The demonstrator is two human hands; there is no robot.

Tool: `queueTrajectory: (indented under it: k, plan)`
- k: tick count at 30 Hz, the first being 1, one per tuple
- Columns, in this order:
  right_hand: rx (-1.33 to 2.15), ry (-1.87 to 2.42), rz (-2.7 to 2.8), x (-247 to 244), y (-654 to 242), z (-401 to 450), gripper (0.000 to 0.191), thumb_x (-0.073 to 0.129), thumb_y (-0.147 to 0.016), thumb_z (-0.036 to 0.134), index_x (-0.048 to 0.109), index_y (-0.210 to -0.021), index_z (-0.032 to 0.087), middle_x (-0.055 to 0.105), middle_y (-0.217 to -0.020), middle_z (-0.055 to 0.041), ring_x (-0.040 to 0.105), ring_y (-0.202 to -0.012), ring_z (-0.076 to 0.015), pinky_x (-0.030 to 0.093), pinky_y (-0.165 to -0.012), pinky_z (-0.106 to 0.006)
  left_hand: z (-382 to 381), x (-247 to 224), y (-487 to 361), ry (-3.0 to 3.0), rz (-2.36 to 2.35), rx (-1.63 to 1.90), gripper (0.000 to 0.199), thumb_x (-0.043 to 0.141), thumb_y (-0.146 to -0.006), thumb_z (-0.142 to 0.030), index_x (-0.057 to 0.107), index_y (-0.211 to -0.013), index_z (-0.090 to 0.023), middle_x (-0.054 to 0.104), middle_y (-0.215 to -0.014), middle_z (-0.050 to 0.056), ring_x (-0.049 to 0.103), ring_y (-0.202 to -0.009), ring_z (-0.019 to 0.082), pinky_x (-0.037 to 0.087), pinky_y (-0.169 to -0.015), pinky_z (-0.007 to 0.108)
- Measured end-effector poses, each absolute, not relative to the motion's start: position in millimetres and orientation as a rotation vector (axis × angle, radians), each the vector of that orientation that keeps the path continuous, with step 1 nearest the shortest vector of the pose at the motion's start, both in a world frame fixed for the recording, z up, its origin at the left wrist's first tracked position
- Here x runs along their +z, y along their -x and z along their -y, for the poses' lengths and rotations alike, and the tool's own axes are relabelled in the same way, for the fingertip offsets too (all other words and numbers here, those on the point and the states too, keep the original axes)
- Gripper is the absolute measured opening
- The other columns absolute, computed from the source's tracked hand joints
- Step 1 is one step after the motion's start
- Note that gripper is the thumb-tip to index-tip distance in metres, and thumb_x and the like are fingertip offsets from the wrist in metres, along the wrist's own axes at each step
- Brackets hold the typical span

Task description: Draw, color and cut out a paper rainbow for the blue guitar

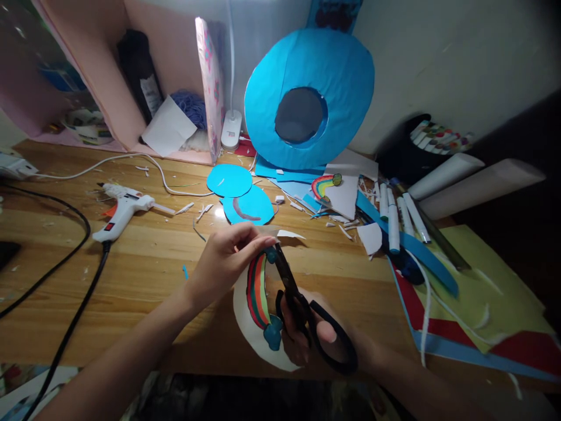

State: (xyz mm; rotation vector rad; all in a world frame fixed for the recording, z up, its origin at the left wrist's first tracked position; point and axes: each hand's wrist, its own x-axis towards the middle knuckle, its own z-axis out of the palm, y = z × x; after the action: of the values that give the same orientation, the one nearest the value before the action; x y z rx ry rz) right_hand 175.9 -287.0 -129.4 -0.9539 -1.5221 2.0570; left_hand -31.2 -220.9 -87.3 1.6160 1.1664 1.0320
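My left hand (221, 263) pinches the top edge of a white paper piece (248, 327) near the middle of the desk. A coloured rainbow (258, 289) with a teal cloud shape at each end is drawn on that paper. My right hand (313, 333) has its thumb and fingers through the handles of black scissors (291, 286). The blades point up and left, reaching the upper teal cloud beside my left fingertips. The right fingers are partly hidden by the handles.
A white glue gun (125, 213) lies at left with its black cord. Two blue paper discs (230, 180) lie behind my left hand. A large blue ring (263, 99) stands at the back. Markers (393, 225), scraps and coloured sheets (473, 280) lie at right.
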Motion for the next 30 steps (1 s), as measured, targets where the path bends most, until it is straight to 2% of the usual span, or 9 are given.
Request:
queueTrajectory:
  k: [8,14,20,30]
  plan:
    - [2.053,0.973,1.404,-127.5,-173.1,285.3,0.073,0.054,-0.052,0.085,0.051,-0.077,0.017,0.047,-0.059,0.0052,0.044,-0.04,-0.0072,0.042,-0.038,-0.021,220.8,-81.4,34.7,-1.617,-1.191,1.044,0.038,0.045,-0.09,-0.041,0.042,-0.06,-0.018,0.032,-0.059,-0.005,0.031,-0.056,0.009,0.025,-0.052,0.024]
    - [2.066,0.992,1.421,-118.4,-170.7,279.4,0.075,0.056,-0.049,0.086,0.049,-0.077,0.017,0.047,-0.058,0.0054,0.042,-0.039,-0.0068,0.04,-0.036,-0.02,217.8,-82.2,33.2,-1.594,-1.199,1.049,0.042,0.05,-0.089,-0.041,0.035,-0.056,-0.019,0.027,-0.056,-0.007,0.025,-0.052,0.008,0.021,-0.048,0.024]
    - [2.067,1.019,1.531,-115.1,-176.1,279.2,0.078,0.048,-0.051,0.088,0.049,-0.082,0.017,0.047,-0.059,0.0049,0.041,-0.042,-0.0071,0.042,-0.04,-0.021,217.5,-79.3,36.0,-1.58,-1.188,1.019,0.042,0.056,-0.086,-0.041,0.04,-0.055,-0.017,0.029,-0.054,-0.007,0.026,-0.05,0.007,0.019,-0.045,0.023]
    - [2.111,0.984,1.497,-117.9,-177.8,280.4,0.076,0.051,-0.054,0.086,0.049,-0.085,0.017,0.046,-0.061,0.0052,0.04,-0.044,-0.0068,0.04,-0.041,-0.02,216.2,-77.2,39.9,-1.569,-1.154,0.989,0.041,0.059,-0.085,-0.04,0.043,-0.055,-0.016,0.032,-0.054,-0.006,0.028,-0.051,0.007,0.021,-0.044,0.02]
